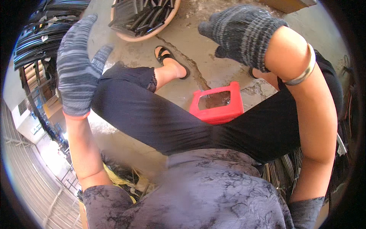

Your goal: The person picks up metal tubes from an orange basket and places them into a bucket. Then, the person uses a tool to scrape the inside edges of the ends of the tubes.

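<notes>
My left hand (pixel 78 68) wears a grey striped knit glove with an orange cuff edge. It is raised at the left with its fingers stretched out and its thumb apart, and nothing shows in it. My right hand (pixel 244 36), in a matching glove, is raised at the upper right, bent inward at the wrist. Its fingers curve loosely, with a gap between them and the thumb; its palm is hidden. Between my legs, well below both hands, stands a red plastic stool (pixel 217 105) with an opening in its top.
A round pinkish basin (pixel 137 38) full of black strips (pixel 146 17) stands on the floor ahead. Bundles of long black strips (pixel 42 40) are stacked at the left, and more lie behind my right arm. A cardboard box edge (pixel 291 4) shows at the upper right. The concrete floor is cracked.
</notes>
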{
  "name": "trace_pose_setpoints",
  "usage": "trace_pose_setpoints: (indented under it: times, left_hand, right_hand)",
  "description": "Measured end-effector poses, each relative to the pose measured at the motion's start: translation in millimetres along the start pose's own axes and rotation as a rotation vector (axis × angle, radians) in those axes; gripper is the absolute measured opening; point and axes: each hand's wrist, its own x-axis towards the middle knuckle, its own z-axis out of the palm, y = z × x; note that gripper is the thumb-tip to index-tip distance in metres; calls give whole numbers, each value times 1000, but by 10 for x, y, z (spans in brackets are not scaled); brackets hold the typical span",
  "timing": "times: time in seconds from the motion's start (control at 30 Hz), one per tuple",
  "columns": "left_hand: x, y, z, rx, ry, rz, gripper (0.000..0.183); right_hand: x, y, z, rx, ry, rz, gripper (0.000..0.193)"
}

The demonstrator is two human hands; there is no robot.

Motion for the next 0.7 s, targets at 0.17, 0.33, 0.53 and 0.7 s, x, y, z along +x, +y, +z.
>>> trace_pose_setpoints:
  times: [0.17,0.33,0.53,0.7]
  left_hand:
    - [-221,675,-21,-186,-696,81,90]
    - [-331,72,333,83,4,-119,64]
    - [29,36,-121,196,-8,-43,57]
    - [76,427,-31,-61,-218,-32,64]
  right_hand:
    - [135,-87,116,39,-4,-106,41]
    - [-50,-104,-106,22,-45,-14,43]
    - [-45,15,-154,93,-95,9,45]
    - [1,-7,-305,176,-187,27,42]
